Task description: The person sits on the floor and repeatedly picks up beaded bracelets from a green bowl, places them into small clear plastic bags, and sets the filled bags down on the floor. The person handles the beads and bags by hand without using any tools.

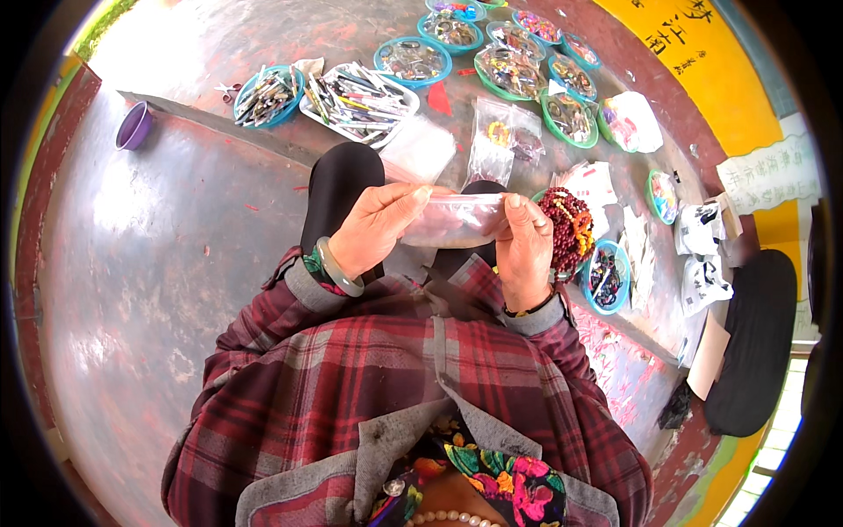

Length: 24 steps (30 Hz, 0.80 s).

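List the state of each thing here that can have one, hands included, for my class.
Clear plastic bag: held up, spread; open or sealed, can't tell
Left hand: pinching the bag's left end
Right hand: pinching its right end
White tray: heaped with pen-like sticks
Blue basin beside it: filled with similar sticks
Purple bowl: set apart
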Available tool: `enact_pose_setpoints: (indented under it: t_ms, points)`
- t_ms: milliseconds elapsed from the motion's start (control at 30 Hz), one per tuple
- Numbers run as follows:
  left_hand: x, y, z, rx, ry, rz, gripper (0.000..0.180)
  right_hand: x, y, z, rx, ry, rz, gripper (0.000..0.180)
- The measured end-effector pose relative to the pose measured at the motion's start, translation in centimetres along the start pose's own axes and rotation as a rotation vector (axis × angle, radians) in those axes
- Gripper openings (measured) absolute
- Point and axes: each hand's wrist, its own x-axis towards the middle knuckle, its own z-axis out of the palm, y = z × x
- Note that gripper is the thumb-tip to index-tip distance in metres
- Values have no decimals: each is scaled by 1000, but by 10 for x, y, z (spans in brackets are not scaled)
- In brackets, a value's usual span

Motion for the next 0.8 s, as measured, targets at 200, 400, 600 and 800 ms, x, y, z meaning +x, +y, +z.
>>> enact_pose_setpoints:
  t_ms: [200,400,600,800]
  points:
    - [11,23,11,-134,-39,-58,36,14,15,-22,294,-212,158,55]
    - [31,49,19,-617,-122,-54,46,2,45,-30,586,-407,309,61]
    - [45,24,-6,-767,163,-49,47,3,56,-38,457,-255,448,42]
    - [55,-28,-37,-664,330,-190,40,20,34,-43,390,35,380,25]
